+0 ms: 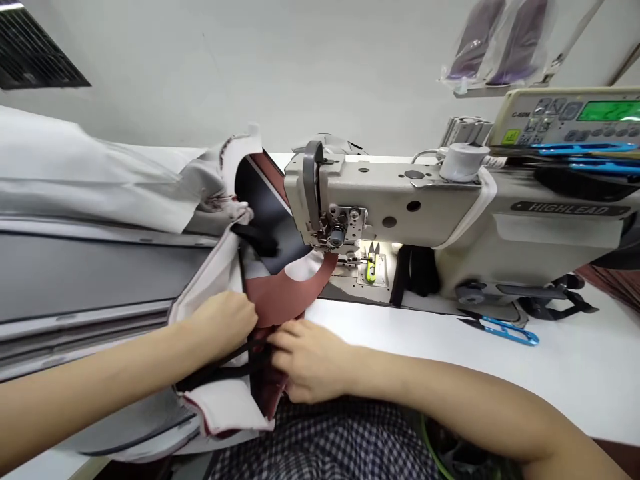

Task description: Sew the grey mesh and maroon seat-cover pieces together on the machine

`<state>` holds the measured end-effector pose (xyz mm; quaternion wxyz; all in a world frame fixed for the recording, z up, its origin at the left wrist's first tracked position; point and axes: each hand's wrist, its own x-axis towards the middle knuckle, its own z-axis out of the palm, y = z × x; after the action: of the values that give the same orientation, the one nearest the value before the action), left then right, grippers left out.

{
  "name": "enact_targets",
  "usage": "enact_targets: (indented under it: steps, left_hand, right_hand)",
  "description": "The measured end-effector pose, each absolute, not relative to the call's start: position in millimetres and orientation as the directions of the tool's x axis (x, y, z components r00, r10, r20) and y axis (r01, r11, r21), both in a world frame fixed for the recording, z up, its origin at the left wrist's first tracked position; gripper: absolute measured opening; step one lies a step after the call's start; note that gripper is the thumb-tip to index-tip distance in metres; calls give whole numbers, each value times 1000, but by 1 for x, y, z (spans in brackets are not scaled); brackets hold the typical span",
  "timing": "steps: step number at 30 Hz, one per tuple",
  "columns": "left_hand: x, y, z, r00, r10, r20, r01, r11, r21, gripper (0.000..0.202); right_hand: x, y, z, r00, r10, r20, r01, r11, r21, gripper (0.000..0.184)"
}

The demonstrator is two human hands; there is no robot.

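My left hand is closed on the white-backed edge of a large sewn cover. A reddish-brown panel of the cover runs from beside that hand up to the needle area of the sewing machine. To its right, my right hand pinches a dark red, shiny part of the cover, with fingers curled and palm down. Black straps pass below my left hand. Exactly what lies inside each grip is hidden by the fingers.
Small yellow thread snips lie on the machine bed, and blue-handled snips rest on the white table. A white thread cone sits on the machine. At the upper right stands a control panel with a green display.
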<state>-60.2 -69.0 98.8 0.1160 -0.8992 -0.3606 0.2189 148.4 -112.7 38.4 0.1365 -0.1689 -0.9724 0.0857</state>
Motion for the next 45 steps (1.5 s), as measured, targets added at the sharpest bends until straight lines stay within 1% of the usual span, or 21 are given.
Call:
enact_targets:
  steps: [2, 4, 8, 12, 14, 16, 20, 22, 23, 25, 26, 27, 28, 30, 31, 34, 36, 38, 41, 43, 45]
  left_hand:
    - [-46, -62, 95, 706, 641, -300, 531, -760, -374, 17]
    - [-42, -58, 95, 802, 555, -222, 473, -816, -331, 15]
    - [-52, -57, 92, 908, 411, 85, 419, -878, -233, 27]
    - [-49, -53, 85, 981, 181, 64, 192, -912, -364, 48]
    - [-39, -49, 83, 968, 245, 49, 242, -869, -431, 48]
    - [-29, -45, 83, 915, 401, 50, 378, -805, -458, 41]
    - [-25, -39, 85, 825, 560, -76, 505, -791, -346, 28]
    - [-32, -37, 86, 612, 790, 30, 780, -597, -188, 35]
    - [-38, -36, 86, 425, 900, 101, 905, -422, -47, 56]
    - [-47, -34, 86, 132, 979, 154, 964, -163, 208, 90]
    - [-50, -33, 85, 110, 979, 172, 962, -149, 230, 91]
    - [-51, -32, 84, 186, 962, 202, 962, -221, 164, 82]
    - [-51, -32, 82, 329, 916, 229, 939, -343, 23, 67]
    - [-46, -31, 78, 633, 734, 248, 770, -563, -300, 42]
    - [-43, -31, 77, 735, 623, 267, 673, -622, -400, 39]
    - [-33, -23, 79, 896, 270, 351, 423, -760, -494, 36]
    - [-29, -13, 83, 935, 190, 299, 317, -825, -467, 36]
    - [-30, -2, 86, 894, 382, 236, 447, -802, -395, 39]
    - [-37, 10, 82, 636, 759, 138, 762, -592, -261, 52]
    - [-40, 12, 79, 557, 830, 34, 809, -533, -249, 57]
    - [-37, 12, 80, 530, 846, -62, 784, -517, -343, 55]
  right_hand:
    - [157, -103, 34, -879, 405, 252, 356, 909, -217, 54]
    - [160, -97, 30, -874, 413, 257, 363, 905, -220, 59]
    - [153, -101, 26, -866, 443, 232, 395, 891, -224, 51]
    - [148, -109, 28, -851, 480, 211, 439, 872, -215, 43]
    - [148, -111, 28, -844, 480, 240, 442, 875, -198, 47]
    - [148, -112, 27, -833, 478, 277, 439, 877, -194, 52]
    - [148, -112, 24, -834, 482, 269, 430, 873, -232, 51]
    - [151, -111, 26, -843, 474, 256, 420, 876, -239, 55]
    - [153, -109, 28, -853, 459, 247, 404, 882, -245, 56]
    - [159, -103, 31, -867, 430, 250, 374, 895, -241, 51]
    - [161, -97, 32, -859, 435, 269, 385, 897, -219, 46]
    - [163, -91, 32, -840, 455, 295, 419, 890, -177, 41]
    - [165, -84, 32, -813, 485, 323, 474, 873, -118, 39]
    - [165, -70, 29, -765, 540, 352, 580, 815, 10, 38]
    - [164, -63, 28, -761, 553, 339, 604, 795, 59, 37]
    - [161, -49, 30, -823, 516, 238, 553, 824, 123, 32]
    - [158, -46, 36, -868, 470, 159, 491, 859, 142, 30]
    - [154, -47, 43, -887, 454, 85, 461, 866, 194, 33]
    - [145, -50, 50, -885, 466, 12, 445, 837, 318, 39]
    - [143, -49, 49, -916, 400, 1, 371, 849, 375, 39]
    - [144, -47, 45, -941, 336, 43, 326, 865, 381, 39]
